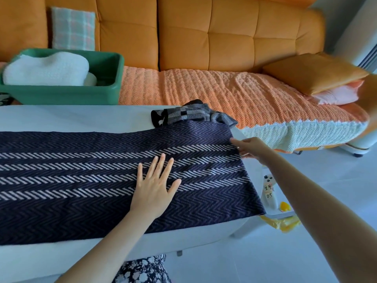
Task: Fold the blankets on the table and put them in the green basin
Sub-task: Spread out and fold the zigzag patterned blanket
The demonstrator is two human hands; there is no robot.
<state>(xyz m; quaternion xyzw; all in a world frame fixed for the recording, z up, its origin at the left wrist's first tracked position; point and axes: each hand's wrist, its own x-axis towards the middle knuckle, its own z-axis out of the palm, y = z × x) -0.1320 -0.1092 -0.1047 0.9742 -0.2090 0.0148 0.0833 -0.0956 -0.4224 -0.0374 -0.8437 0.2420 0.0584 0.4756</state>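
Note:
A navy blanket (98, 180) with white herringbone stripes lies spread in a long band across the white table (61, 117). My left hand (155, 184) rests flat on it, fingers straight and spread. My right hand (247, 148) is at the blanket's right edge and pinches the cloth between fingers on top and thumb below. A crumpled grey checked blanket (189, 114) lies at the table's far edge, partly under the navy one. The green basin (81, 94) stands at the far left on the sofa, with a folded white blanket (47, 71) inside.
An orange sofa (224, 37) with a ribbed orange cover (204, 92) runs behind the table. A plaid pillow (73, 28) leans behind the basin; orange and pink cushions (314, 72) lie at the right. A low stand with small items and a yellow bag (281, 219) sits right of the table.

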